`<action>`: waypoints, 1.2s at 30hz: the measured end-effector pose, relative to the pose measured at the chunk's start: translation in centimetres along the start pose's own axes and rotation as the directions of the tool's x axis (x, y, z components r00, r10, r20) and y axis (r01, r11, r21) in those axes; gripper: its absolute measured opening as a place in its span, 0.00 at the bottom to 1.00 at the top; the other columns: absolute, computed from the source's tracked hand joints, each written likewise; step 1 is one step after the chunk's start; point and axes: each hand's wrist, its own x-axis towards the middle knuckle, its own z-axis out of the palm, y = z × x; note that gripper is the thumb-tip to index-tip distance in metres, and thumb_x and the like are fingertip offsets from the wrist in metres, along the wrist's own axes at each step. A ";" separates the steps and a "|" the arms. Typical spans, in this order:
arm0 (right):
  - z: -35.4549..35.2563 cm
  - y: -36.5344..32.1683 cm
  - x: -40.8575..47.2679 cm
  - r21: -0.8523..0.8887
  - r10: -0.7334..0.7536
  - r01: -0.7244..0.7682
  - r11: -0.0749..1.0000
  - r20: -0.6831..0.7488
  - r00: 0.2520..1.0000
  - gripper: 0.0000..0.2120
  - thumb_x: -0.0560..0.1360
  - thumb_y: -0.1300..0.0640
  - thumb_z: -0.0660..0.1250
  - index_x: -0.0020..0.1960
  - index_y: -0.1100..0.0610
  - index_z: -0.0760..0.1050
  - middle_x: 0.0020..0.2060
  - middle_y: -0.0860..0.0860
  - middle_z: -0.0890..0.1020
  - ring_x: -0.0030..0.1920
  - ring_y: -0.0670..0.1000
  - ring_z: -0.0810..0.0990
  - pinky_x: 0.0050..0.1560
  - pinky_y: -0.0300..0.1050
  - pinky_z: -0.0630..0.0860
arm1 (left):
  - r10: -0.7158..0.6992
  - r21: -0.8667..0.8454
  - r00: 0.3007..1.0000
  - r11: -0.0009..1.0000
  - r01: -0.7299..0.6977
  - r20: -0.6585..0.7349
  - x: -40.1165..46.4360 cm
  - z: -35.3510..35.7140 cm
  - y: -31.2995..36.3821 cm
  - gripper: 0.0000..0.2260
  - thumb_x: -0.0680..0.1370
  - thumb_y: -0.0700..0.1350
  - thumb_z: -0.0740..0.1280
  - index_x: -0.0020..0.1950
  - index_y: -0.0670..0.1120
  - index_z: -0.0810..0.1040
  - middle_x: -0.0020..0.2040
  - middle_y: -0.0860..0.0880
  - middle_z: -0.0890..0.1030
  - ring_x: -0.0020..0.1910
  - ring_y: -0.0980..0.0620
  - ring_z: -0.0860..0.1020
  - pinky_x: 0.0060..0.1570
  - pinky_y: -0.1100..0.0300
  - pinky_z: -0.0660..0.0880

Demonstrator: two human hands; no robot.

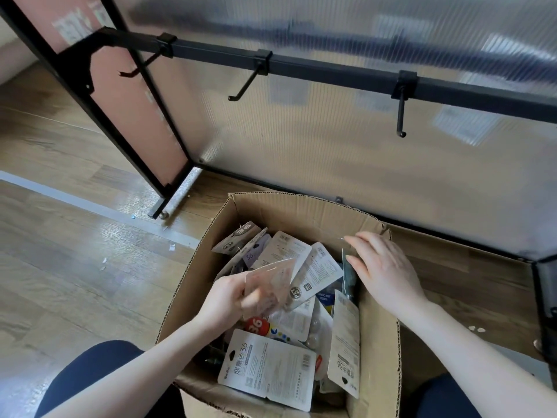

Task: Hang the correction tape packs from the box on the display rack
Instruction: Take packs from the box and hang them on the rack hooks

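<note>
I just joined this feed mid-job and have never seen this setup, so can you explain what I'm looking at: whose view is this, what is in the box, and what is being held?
There is no robot here. One wide-angle camera worn on a person's head looks forward and down at two bare hands.

On the wooden floor stands an open cardboard box, filled with loose carded packs lying at all angles.

The left hand holds one pack lifted above the pile; it is blurred, so its print cannot be read. The right hand is at the box's right side, fingers on a dark pack standing on edge. Whether it grips that pack is unclear.

Behind the box is the display rack: a black rail before a ribbed translucent panel, carrying three hooks. All three are bare.
</note>
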 end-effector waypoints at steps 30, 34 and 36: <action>0.0 -2.4 3.4 -0.162 0.210 -0.136 0.977 0.657 0.724 0.29 0.77 0.68 0.53 0.75 0.51 0.57 0.75 0.53 0.57 0.69 0.57 0.66 0.63 0.52 0.68 | -0.326 -0.383 0.934 0.852 0.358 0.147 1.1 0.3 -1.5 0.16 0.69 0.38 0.76 0.54 0.49 0.78 0.49 0.51 0.84 0.48 0.55 0.83 0.45 0.56 0.81; 1.0 -1.6 3.8 -0.202 0.216 -0.107 0.974 0.663 0.717 0.22 0.75 0.71 0.56 0.64 0.54 0.70 0.72 0.52 0.64 0.65 0.57 0.70 0.57 0.48 0.71 | -0.322 -0.381 0.935 0.854 0.354 0.146 1.1 0.2 -1.6 0.16 0.70 0.39 0.76 0.54 0.48 0.78 0.49 0.51 0.84 0.48 0.55 0.83 0.46 0.55 0.81; 1.6 -1.2 3.8 -0.184 0.202 -0.106 0.977 0.657 0.726 0.15 0.74 0.69 0.60 0.57 0.55 0.72 0.62 0.52 0.72 0.58 0.56 0.75 0.46 0.45 0.69 | -0.315 -0.385 0.937 0.855 0.349 0.149 1.1 0.1 -1.5 0.16 0.70 0.39 0.76 0.54 0.49 0.78 0.50 0.51 0.84 0.48 0.55 0.83 0.46 0.55 0.81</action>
